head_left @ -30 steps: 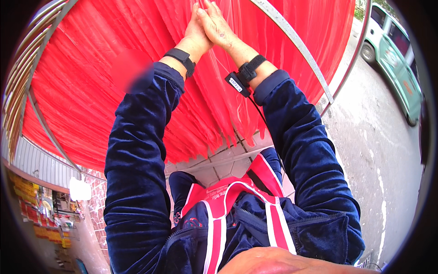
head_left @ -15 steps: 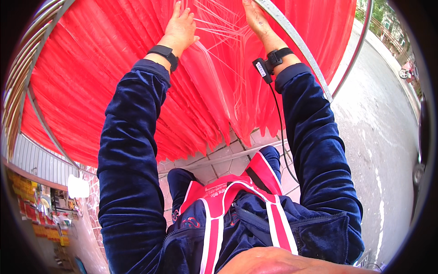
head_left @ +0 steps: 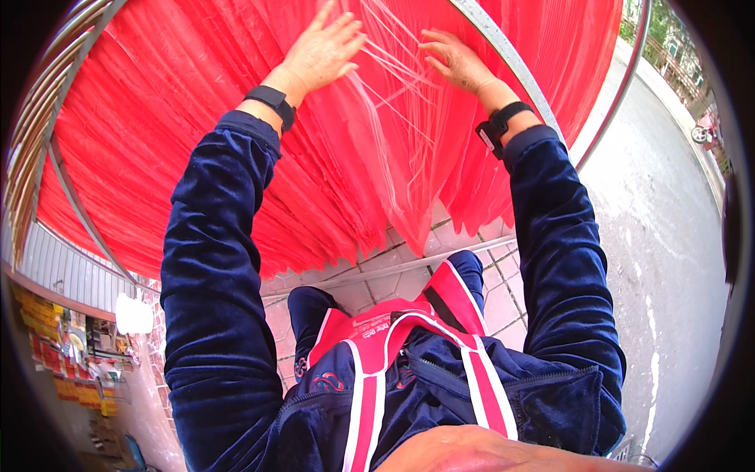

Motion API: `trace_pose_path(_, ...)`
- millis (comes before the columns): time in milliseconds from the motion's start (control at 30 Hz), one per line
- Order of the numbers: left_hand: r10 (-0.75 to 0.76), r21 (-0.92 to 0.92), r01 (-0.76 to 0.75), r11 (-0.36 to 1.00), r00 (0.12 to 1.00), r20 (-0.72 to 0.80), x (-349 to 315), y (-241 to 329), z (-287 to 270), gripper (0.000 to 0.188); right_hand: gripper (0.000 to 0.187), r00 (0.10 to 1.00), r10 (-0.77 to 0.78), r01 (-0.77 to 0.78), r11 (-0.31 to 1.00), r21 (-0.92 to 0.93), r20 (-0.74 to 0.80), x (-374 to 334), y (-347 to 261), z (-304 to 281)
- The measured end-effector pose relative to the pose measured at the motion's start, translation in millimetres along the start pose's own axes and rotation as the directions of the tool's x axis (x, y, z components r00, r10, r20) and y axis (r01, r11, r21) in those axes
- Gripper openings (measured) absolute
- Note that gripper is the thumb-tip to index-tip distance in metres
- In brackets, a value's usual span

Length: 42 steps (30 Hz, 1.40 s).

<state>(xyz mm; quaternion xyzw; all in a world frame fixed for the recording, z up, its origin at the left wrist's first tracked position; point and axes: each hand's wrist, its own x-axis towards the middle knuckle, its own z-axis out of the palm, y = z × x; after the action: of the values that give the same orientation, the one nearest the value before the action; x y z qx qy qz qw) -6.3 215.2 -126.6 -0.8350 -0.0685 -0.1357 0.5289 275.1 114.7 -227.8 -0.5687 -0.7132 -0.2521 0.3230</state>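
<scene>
A broad bank of thin red sheets or strands [head_left: 197,157] hangs before me, its ragged lower edge just above the paving. Pale, fine strands [head_left: 385,63] stretch loosely across a gap in it. My left hand [head_left: 321,53] is left of this gap, fingers spread, against the red material. Right of the gap, my right hand [head_left: 458,64] has its fingers apart and slightly bent, close to the pale strands. Neither hand grips anything that I can see. I cannot tell whether the right fingertips touch the strands. Both wrists wear black bands.
A grey metal bar [head_left: 511,59] curves past my right hand, and a thinner rail [head_left: 617,90] stands farther right. More metal bars [head_left: 59,94] frame the left side. A low rail [head_left: 354,277] crosses the paving before my knees. A road [head_left: 653,236] lies to the right.
My right hand has come down and rightward, its fingers now apart and bent. My left hand has shifted slightly right, fingers still spread. The gap in the red material's lower part looks wider.
</scene>
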Motion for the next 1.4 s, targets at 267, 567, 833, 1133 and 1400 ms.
trace_pose_path(267, 0.012, -0.202, -0.099, 0.974, 0.92, -0.392, -5, 41, -28, 0.054, 0.022, 0.977, 0.099, -0.018, 0.92, 0.391, -0.187, -36, -71, -16)
trace_pose_path(567, -0.919, -0.917, 0.336, 0.217, 0.386, -0.076, -74, 85, -18, 0.014, 0.015, 0.91, 0.412, -0.222, 0.587, 0.779, -0.051, -48, -145, -12)
trace_pose_path(833, -0.939, -0.948, 0.29, 0.132, 0.344, -0.025, -66, 46, -20, 0.015, 0.029, 0.918, 0.364, -0.164, 0.713, 0.682, -0.16, 44, -172, -20)
trace_pose_path(1133, -0.882, -0.818, 0.554, 0.158, 0.452, 0.135, -26, -16, -45, 0.038, 0.05, 0.86, 0.371, -0.263, 0.911, 0.318, -0.351, 137, -174, -45)
trace_pose_path(1400, -0.889, -0.79, 0.592, 0.16, 0.434, 0.145, -25, -22, -36, 0.041, 0.037, 0.849, 0.396, -0.266, 0.893, 0.364, -0.351, 144, -161, -31)
